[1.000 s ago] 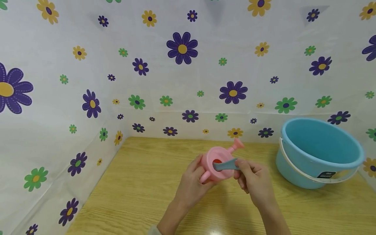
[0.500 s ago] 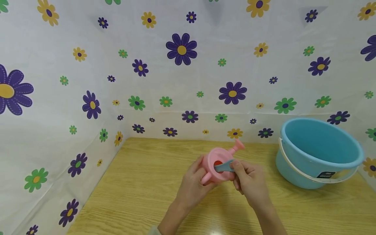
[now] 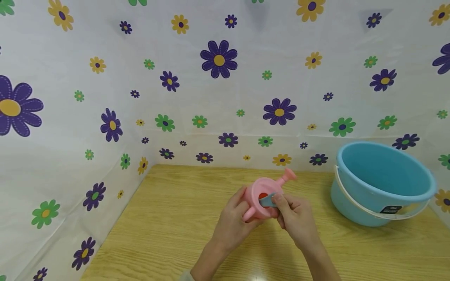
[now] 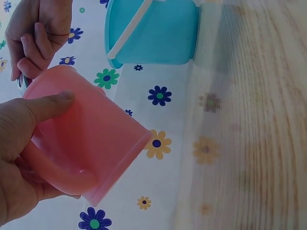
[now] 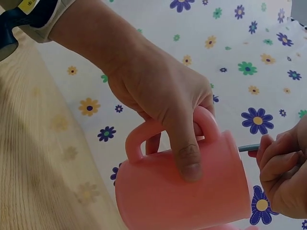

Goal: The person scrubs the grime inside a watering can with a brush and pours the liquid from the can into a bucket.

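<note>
Right hand (image 3: 296,219) moved nearer the watering can (image 3: 270,185).

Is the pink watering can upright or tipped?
Tipped: the pink watering can slants compared with the upright blue bucket in the left wrist view.

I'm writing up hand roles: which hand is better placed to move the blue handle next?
Probably the right hand: it pinches the blue handle, while the left hand holds the watering can.
</note>
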Available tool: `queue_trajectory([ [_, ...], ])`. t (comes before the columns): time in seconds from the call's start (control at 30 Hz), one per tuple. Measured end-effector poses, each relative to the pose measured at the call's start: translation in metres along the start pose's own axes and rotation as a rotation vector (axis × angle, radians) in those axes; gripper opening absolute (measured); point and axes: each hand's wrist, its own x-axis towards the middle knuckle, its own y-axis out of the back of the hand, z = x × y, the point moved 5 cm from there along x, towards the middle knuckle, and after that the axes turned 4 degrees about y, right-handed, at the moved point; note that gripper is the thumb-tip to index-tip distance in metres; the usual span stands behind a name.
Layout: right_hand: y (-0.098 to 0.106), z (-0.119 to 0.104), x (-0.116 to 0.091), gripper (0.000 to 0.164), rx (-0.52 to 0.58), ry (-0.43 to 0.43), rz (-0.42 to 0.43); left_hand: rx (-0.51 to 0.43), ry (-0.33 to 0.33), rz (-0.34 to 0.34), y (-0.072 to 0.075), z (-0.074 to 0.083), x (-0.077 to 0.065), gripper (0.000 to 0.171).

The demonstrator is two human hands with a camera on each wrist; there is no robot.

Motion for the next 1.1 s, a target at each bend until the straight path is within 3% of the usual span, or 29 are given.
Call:
queue_trajectory([
  [0.33, 0.01, -0.006, -0.002, 0.038, -0.004, -0.059, 0.015, 0.01, 0.037, -0.044, -0.001, -0.001, 0.002, 0.029],
  [0.53, 0.016, -0.012, -0.003, 0.04, 0.013, -0.037, 0.009, -0.01, 0.079, -0.084, -0.001, -0.002, 0.003, 0.029],
  [0.8, 0.021, -0.014, -0.003, 0.039, 0.014, -0.051, 0.05, -0.025, 0.069, -0.07, -0.001, -0.003, 0.002, 0.03],
  [1.1, 0.01, -0.008, -0.001, 0.034, 0.0, 0.01, -0.002, -0.046, 0.039, -0.06, -0.002, 0.002, 0.001, 0.027],
])
